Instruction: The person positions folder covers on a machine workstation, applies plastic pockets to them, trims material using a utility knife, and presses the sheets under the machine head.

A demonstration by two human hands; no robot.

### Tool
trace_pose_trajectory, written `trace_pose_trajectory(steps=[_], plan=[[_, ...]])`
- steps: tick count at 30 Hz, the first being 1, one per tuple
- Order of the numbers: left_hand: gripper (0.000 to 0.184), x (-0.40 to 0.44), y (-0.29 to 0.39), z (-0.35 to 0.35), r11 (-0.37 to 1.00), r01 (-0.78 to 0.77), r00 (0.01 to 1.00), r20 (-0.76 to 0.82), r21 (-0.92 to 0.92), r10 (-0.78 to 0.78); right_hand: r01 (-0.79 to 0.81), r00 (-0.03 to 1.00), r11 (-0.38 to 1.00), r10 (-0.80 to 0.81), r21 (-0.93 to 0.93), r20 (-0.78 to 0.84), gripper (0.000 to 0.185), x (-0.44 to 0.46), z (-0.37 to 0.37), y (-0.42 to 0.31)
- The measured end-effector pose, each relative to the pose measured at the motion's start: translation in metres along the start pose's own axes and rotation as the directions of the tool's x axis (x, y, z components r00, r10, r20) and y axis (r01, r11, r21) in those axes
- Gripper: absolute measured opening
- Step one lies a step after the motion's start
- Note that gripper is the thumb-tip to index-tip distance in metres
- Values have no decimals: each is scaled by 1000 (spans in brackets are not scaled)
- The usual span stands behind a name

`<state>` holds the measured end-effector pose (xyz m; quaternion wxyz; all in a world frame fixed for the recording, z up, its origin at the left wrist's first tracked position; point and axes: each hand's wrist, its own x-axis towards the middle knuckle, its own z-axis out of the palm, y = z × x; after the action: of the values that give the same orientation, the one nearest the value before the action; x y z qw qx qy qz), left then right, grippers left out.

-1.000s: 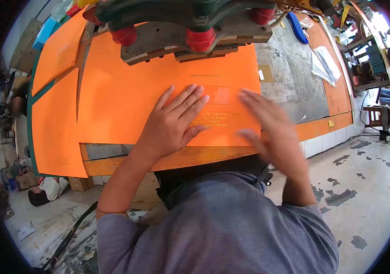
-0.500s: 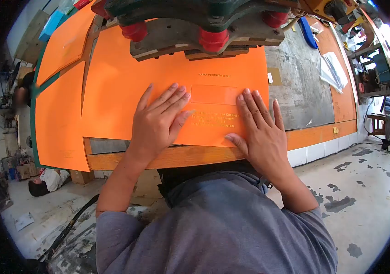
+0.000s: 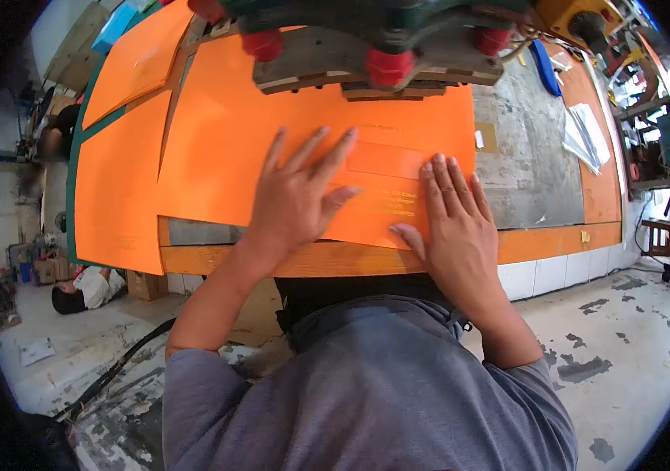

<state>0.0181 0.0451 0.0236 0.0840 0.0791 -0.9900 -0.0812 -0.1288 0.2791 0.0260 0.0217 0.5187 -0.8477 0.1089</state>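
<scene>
A large orange sheet (image 3: 225, 118) with gold print and a clear rectangular strip (image 3: 386, 159) lies on the table beneath a machine. My left hand (image 3: 294, 188) is over the sheet, left of the strip and print, its fingers spread and slightly blurred; whether it touches the sheet I cannot tell. Flat on the sheet's right part rests my right hand (image 3: 459, 212), fingers stretched out, with its fingertips by the strip's right end. Neither hand holds anything.
The machine's dark head with red knobs (image 3: 388, 66) hangs over the sheet's far edge. More orange sheets (image 3: 121, 180) lie at left. Clear plastic (image 3: 586, 139) and a blue object (image 3: 545, 68) are at right. One person (image 3: 87, 289) is at lower left, another (image 3: 60, 133) at upper left.
My right hand has come down flat on the sheet since the earliest frame. My left hand moved left off the strip, then spread its fingers. The table appears shifted and tilted in view.
</scene>
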Motion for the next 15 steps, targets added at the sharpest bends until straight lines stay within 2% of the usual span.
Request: trace_pose_trajectory(steps=[2,3,6,7,9,10,12,13,15], plan=[[73,-8,-12,-4,992,125,992,-30,-2,-125,-17,1000,1000,17,-1,-3,89,-2,0,2],[73,-8,-13,-3,993,121,992,-29,3,-121,-8,1000,1000,8,9,1,88,-1,2,1],[73,-6,-7,-2,1000,1,986,-168,16,2,-15,1000,1000,15,5,-1,88,0,4,-1],[73,-4,1,2,1000,5,985,-170,21,-1,-10,1000,1000,10,7,-4,88,0,4,-2],[70,-3,15,9,980,-142,989,-55,-142,135,-6,1000,1000,6,7,-3,88,0,4,-1],[70,-5,17,9,980,-140,989,-59,-144,133,-3,1000,1000,3,3,-2,88,-1,3,-1],[64,-7,18,7,995,15,999,-45,-103,-20,-8,1000,1000,7,19,8,87,-1,2,1],[64,-9,13,6,995,12,999,-49,-102,-17,-8,1000,1000,8,16,4,87,-2,2,2],[57,-19,-9,2,977,208,966,-148,-52,-213,-4,1000,998,4,55,4,86,-4,1,5]])
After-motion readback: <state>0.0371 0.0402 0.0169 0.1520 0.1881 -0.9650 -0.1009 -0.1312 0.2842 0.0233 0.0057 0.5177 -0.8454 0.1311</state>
